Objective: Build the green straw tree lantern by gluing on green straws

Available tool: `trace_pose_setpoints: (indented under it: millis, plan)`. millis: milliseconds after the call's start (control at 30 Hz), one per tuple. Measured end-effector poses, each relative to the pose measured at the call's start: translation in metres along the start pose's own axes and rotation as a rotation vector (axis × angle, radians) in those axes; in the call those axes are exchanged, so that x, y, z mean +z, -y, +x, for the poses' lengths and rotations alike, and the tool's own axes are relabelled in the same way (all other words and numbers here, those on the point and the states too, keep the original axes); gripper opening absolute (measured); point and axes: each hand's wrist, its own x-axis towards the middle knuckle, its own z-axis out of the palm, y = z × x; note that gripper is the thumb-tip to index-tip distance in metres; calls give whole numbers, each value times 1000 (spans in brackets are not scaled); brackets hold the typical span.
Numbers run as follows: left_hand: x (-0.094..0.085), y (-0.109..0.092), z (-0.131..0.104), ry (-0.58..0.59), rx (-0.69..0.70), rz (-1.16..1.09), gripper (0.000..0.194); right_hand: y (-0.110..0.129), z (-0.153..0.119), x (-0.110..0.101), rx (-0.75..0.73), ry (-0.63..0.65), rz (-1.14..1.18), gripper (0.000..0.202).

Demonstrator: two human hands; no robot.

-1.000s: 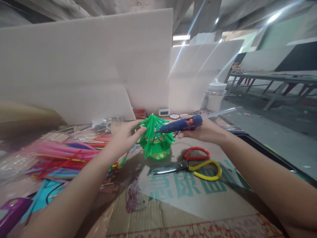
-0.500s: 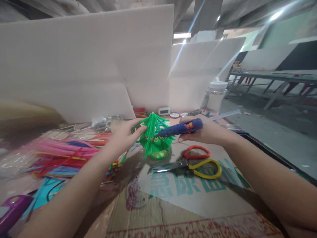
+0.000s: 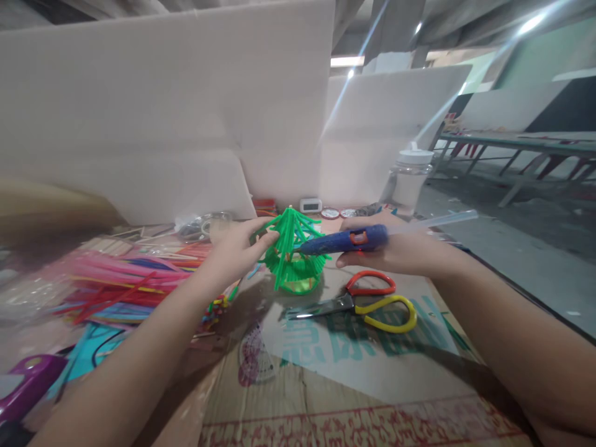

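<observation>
Since a second ago, the nozzle of the blue glue gun (image 3: 347, 241) has dipped lower and further in against the green model (image 3: 300, 271), which stands upright on the printed board (image 3: 326, 397) between the two hands. Left hand (image 3: 237, 245) part-closed, thumb and fingers at the model's left side, probably to steady it; right hand (image 3: 398, 248) wrapped round the gun, seemingly to aim the tip. Scissors (image 3: 345, 303) lie just nearer the wearer, probably for easy reach.

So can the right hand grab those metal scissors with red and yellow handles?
Probably not while the right hand holds the blue glue gun, though nothing covers the scissors.
</observation>
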Motion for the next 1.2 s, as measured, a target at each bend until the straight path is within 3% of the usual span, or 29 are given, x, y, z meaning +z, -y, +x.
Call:
trace_pose_setpoints:
  millis: [900, 1200]
  plan:
    - [0, 0, 1, -3, -4, 33, 49, -5, 2, 4, 14, 5, 34, 40]
    - [0, -1, 0, 4, -16, 32, 50, -8, 3, 4, 55, -64, -51, 40]
